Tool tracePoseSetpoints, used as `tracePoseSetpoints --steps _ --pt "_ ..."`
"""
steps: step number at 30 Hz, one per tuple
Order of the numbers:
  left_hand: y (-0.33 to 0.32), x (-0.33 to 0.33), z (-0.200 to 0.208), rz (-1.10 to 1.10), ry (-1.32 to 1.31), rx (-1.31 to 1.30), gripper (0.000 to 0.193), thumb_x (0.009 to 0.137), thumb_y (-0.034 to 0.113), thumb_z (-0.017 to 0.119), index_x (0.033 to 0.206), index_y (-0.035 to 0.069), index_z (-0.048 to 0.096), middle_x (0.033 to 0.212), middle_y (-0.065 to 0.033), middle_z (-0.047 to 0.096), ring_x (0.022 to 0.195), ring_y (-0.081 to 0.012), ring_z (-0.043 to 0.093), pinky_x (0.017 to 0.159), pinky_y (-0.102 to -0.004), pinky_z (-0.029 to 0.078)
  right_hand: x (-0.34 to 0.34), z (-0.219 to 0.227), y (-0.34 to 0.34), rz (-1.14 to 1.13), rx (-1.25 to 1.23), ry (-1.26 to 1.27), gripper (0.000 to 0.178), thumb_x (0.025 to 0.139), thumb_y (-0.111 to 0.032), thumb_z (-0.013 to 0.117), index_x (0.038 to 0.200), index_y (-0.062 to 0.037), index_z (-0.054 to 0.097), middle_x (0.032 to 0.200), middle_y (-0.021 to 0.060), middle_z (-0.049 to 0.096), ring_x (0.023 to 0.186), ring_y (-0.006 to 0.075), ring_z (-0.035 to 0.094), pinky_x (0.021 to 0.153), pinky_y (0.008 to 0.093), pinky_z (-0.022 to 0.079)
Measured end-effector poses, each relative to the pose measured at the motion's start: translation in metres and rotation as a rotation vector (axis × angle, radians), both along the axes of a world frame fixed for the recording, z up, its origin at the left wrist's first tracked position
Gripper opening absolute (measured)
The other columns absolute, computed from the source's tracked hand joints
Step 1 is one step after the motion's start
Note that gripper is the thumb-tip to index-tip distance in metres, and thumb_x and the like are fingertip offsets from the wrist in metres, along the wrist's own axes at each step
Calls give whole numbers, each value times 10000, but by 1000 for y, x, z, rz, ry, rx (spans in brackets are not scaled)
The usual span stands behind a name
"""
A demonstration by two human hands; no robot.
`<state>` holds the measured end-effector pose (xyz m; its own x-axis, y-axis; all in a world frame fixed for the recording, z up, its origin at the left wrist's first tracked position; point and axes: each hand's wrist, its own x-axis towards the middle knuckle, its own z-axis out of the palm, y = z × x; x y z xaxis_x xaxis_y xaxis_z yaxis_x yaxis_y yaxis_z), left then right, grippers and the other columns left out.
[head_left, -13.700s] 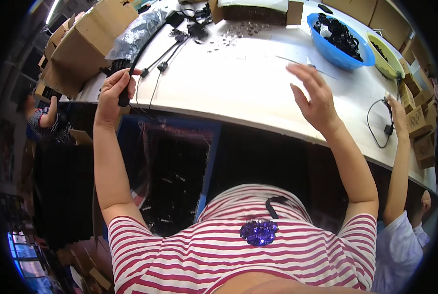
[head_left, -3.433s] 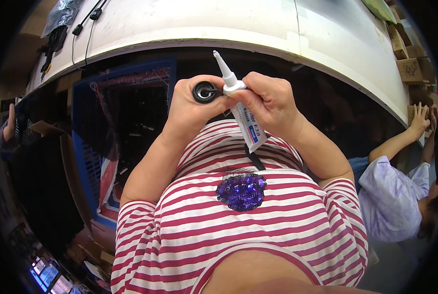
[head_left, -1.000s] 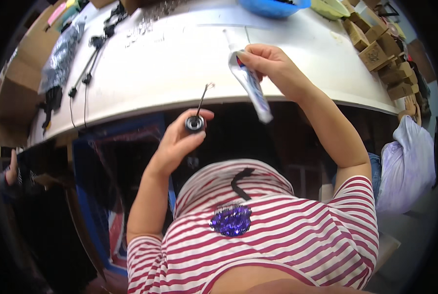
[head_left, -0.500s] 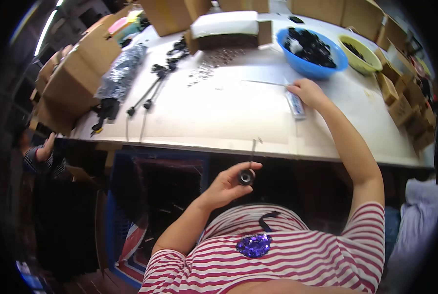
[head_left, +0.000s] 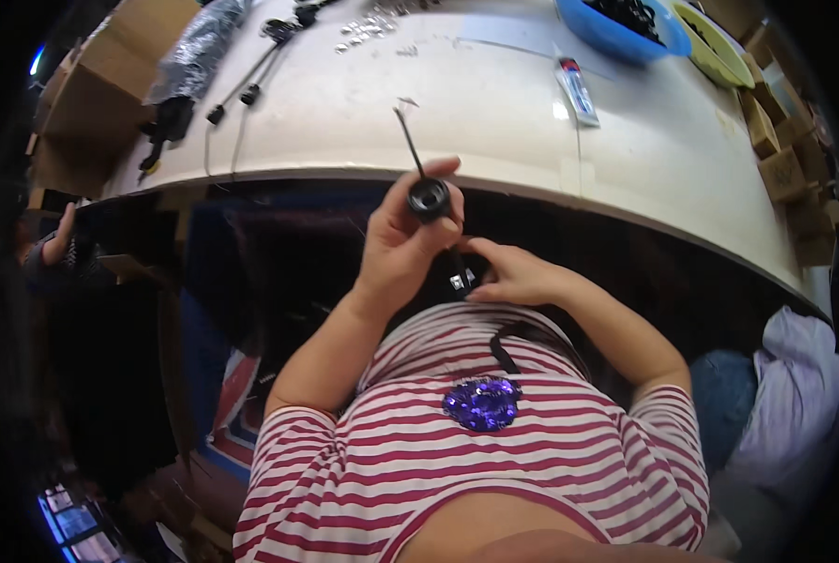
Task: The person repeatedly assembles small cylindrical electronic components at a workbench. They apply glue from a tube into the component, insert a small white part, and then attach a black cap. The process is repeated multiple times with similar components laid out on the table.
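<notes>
My left hand [head_left: 391, 244] is closed around a round black part [head_left: 429, 197] with a ringed, hollow face turned up. A thin black cable [head_left: 410, 145] sticks out past it toward the table, ending in fine wire ends. Just below, at waist height, my right hand [head_left: 522, 274] pinches a small black piece [head_left: 464, 281] with a shiny silver patch. Whether that piece joins the round part is hidden by the left hand. On the table ahead lies a white-and-blue tube [head_left: 577, 91] with a red band, apart from both hands.
A blue basin [head_left: 616, 36] of black parts and a yellow-green bowl [head_left: 719, 52] stand far right, beside small cardboard boxes [head_left: 785, 174]. Small clear pieces [head_left: 370, 28] and black cables [head_left: 250, 89] lie on the white table [head_left: 344, 141]. A cardboard box [head_left: 119, 75] and plastic-wrapped bundle [head_left: 194, 52] are at left.
My right hand has left the tube on the table and come back to my waist, next to the left hand. The left hand still holds the round part; the view has tilted downward.
</notes>
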<state>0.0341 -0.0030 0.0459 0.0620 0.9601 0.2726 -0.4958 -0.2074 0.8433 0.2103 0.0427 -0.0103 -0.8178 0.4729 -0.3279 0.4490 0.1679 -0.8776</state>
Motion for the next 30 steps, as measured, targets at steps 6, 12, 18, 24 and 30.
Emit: tracePoseSetpoints --steps 6,12,18,24,30 --pt "-2 6 -4 7 140 14 527 817 113 621 1271 -9 383 865 -45 502 700 -93 440 632 -215 368 -17 -51 -12 -193 -414 120 288 804 -152 610 1018 -13 476 810 41 564 706 108 546 675 245 465" --pt "-1 5 -3 53 121 72 571 807 158 640 1279 -15 369 867 -41 517 704 -96 462 643 -216 376 -7 -100 -5 -96 -134 50 249 841 -211 575 983 -10 543 820 96 610 718 165 586 709 274 469" --pt "-5 1 2 6 165 13 575 808 167 640 1281 -20 372 838 -48 524 685 -85 451 602 -195 367 -13 -83 -21 4 95 129 228 866 -209 533 937 3 577 848 144 616 782 241 578 724 329 441" --pt "-14 7 2 11 282 42 566 785 162 663 1252 -34 410 838 -45 530 690 -72 452 601 -177 364 -25 -89 -29 1 -123 132 256 891 -224 498 910 14 589 708 109 560 661 170 486 662 314 417" --pt "-4 -13 9 59 293 59 545 798 147 638 1254 -33 401 792 -37 520 653 -68 434 564 -183 337 -18 -50 -19 36 247 -30 263 863 -244 519 971 -24 615 857 167 629 819 307 587 767 363 451"
